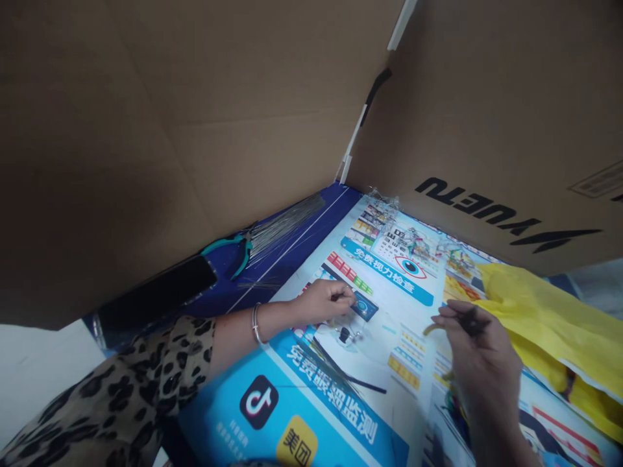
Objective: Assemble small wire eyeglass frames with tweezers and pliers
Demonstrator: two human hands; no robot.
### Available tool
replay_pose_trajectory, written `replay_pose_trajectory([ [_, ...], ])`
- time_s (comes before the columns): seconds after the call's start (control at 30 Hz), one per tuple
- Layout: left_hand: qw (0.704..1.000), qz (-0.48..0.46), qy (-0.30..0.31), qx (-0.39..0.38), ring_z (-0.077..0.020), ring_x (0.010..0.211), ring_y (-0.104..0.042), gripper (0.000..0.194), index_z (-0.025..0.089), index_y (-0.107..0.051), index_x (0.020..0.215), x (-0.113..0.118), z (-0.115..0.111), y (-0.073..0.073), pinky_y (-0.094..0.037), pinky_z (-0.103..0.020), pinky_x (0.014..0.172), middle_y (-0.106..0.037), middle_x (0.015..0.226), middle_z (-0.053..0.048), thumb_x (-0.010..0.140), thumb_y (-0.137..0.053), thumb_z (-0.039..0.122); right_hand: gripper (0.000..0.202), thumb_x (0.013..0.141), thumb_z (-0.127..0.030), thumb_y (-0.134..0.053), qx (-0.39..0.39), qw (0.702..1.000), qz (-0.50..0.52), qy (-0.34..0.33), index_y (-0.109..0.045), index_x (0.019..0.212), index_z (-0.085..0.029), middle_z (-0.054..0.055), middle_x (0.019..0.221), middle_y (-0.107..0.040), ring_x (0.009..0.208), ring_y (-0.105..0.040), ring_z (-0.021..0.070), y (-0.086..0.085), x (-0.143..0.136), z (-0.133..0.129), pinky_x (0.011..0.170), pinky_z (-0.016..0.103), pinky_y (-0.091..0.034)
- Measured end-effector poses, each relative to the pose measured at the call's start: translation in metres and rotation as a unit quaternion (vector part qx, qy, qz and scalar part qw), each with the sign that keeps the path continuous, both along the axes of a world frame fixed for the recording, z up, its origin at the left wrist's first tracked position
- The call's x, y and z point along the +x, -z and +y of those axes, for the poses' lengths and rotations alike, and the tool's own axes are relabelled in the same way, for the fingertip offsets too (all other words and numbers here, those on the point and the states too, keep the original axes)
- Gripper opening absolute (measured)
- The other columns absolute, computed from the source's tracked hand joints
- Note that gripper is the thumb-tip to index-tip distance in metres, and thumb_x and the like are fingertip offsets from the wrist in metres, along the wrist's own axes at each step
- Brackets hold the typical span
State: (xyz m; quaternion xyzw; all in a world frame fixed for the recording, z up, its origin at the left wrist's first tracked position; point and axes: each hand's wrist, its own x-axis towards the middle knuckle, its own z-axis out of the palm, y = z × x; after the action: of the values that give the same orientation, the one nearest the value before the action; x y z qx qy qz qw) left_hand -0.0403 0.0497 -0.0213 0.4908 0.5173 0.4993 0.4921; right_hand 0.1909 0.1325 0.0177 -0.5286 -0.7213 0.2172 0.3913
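Over the middle of the printed poster point(311, 363), my left hand point(328, 301) is closed in a pinch, with a silver bracelet point(256, 324) on its wrist. Clear, thin material hangs just below it, too fine to make out. To the right, my right hand point(479, 344) has its fingers bent together around something dark and blurred. A yellowish strip point(435, 326) shows by its fingertips. The two hands are apart. Thin wires and a dark stick point(365, 384) lie on the poster below my left hand.
Cardboard walls point(195, 117) rise behind. Teal-handled pliers point(238, 253), a bundle of thin wires point(287, 224) and a black phone-like slab point(156, 301) lie at the left. Tangled clear and coloured pieces point(418, 243) lie at the back. Yellow sheeting point(549, 318) covers the right.
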Motion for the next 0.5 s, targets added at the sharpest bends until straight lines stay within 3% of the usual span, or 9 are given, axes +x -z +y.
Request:
replay_pose_trajectory([
  [0.1,1.000,-0.013,0.007,-0.015,-0.0049,0.050,-0.044,0.006,0.013,-0.053,0.069,-0.001,0.000,-0.002,-0.040,-0.013,0.040,-0.050,0.065,0.002,0.070,-0.049,0.017,0.036,0.075,-0.038,-0.057,-0.095,0.991,0.098,-0.013,-0.056,0.105,-0.018,0.005,0.092,-0.064,0.079,-0.063,0.0182,0.017,-0.007,0.001,0.076,0.035,-0.049],
  [0.23,0.999,-0.021,-0.001,-0.041,-0.0060,0.048,-0.048,0.009,0.014,-0.053,0.072,-0.002,0.001,-0.004,-0.042,-0.015,0.039,-0.053,0.062,0.002,0.072,-0.050,0.022,0.034,0.074,-0.042,-0.059,-0.162,0.980,0.110,0.023,-0.058,0.095,-0.016,0.006,0.084,-0.066,0.075,-0.064,0.0192,0.041,-0.010,0.010,0.067,0.032,-0.050],
  [0.3,0.999,-0.022,-0.007,-0.035,-0.0042,0.043,-0.044,0.011,0.013,-0.054,0.073,-0.002,0.001,-0.004,-0.040,-0.014,0.037,-0.053,0.060,0.003,0.073,-0.052,0.024,0.032,0.074,-0.043,-0.059,-0.136,0.987,0.086,0.030,-0.057,0.089,-0.015,0.005,0.076,-0.065,0.071,-0.063,0.0183,0.045,-0.009,0.010,0.064,0.030,-0.049],
  [0.5,0.999,-0.038,0.006,-0.026,-0.0023,0.038,-0.042,0.016,0.013,-0.054,0.074,-0.003,0.001,-0.007,-0.037,-0.015,0.038,-0.056,0.060,0.003,0.078,-0.052,0.029,0.022,0.083,-0.039,-0.046,-0.014,0.990,-0.115,-0.077,-0.054,0.079,-0.019,0.001,0.070,-0.059,0.064,-0.054,0.0146,0.044,-0.017,0.000,0.062,0.026,-0.043],
])
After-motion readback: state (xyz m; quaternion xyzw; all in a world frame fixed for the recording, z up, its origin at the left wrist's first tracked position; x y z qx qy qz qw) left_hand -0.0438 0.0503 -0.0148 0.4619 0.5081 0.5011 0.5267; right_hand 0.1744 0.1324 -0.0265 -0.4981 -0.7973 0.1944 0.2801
